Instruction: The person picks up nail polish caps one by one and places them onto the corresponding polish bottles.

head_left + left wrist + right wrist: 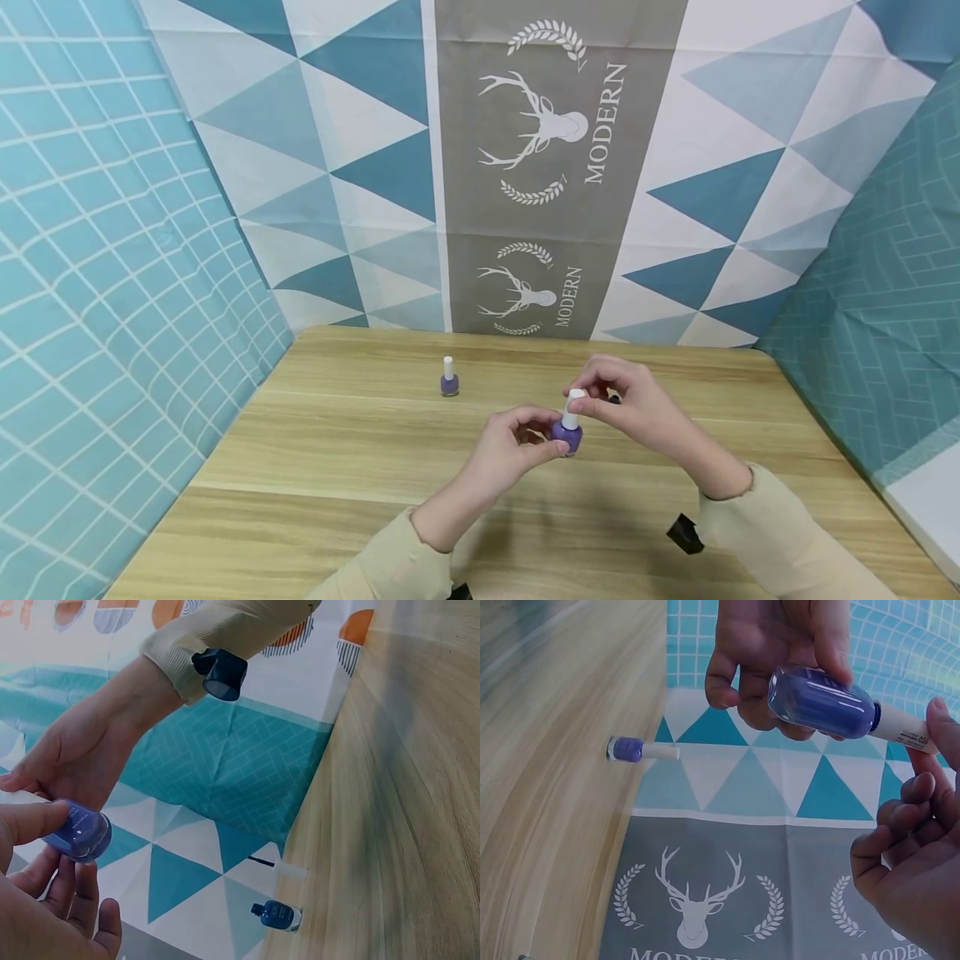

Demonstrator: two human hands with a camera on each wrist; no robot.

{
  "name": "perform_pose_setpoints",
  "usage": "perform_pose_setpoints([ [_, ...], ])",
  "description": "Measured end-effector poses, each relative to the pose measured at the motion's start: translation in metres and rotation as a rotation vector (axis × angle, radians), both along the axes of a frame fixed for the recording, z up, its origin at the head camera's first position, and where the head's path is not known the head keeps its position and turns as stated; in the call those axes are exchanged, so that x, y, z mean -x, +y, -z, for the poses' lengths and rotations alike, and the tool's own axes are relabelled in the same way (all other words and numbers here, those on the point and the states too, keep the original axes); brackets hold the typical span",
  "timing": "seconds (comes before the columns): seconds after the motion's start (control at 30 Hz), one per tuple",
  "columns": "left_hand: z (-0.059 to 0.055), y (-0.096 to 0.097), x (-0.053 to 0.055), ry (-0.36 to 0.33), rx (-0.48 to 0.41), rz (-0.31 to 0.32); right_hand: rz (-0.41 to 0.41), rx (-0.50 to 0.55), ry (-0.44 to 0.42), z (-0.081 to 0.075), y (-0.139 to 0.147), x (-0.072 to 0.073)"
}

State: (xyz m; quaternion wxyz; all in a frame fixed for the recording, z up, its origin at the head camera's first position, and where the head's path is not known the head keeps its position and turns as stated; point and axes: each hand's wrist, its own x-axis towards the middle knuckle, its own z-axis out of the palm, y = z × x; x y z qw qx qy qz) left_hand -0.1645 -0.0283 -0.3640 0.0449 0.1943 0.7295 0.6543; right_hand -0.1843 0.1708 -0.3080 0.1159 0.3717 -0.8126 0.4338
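Note:
My left hand (506, 450) pinches a small glass bottle of purple nail polish (567, 435) between thumb and fingers, above the table. On the bottle's white cap (573, 408) the thumb and fingertips of my right hand (622, 400) hold from above. In the right wrist view a short dark neck (876, 718) shows between bottle and cap (904, 731). A second purple nail polish (449, 383), capped in white, stands upright further back to the left. Mostly hidden behind the right hand in the head view, an uncapped dark blue nail polish bottle (276, 915) stands on the table.
Beside the dark blue bottle is a white cap (290, 870) with its dark brush (261, 860) pointing up. The wood-grain table (337, 450) meets a patterned cloth (375, 167) at its back edge. Black mounts (686, 533) sit at the wrists.

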Motion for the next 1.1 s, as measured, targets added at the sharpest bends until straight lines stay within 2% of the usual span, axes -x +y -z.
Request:
perform_pose_setpoints([
  [0.43, -0.001, 0.003, -0.001, 0.007, -0.003, 0.009, 0.061, -0.001, -0.094, -0.002, -0.003, -0.001],
  [0.63, 0.002, 0.003, 0.000, 0.009, -0.015, 0.009, 0.064, -0.043, -0.049, 0.000, 0.000, -0.001],
  [0.73, 0.003, 0.003, 0.001, 0.017, -0.022, 0.002, 0.013, -0.044, -0.031, 0.001, 0.003, 0.000],
  [0.93, 0.001, 0.002, 0.000, 0.015, -0.021, 0.004, -0.150, -0.014, -0.040, 0.000, 0.008, 0.000],
  [1.0, 0.001, 0.002, -0.001, 0.017, -0.025, 0.011, -0.182, -0.014, -0.038, 0.000, 0.009, -0.001],
  [1.1, -0.001, 0.002, -0.002, 0.026, -0.026, 0.020, -0.189, -0.025, -0.037, -0.001, 0.009, -0.001],
])
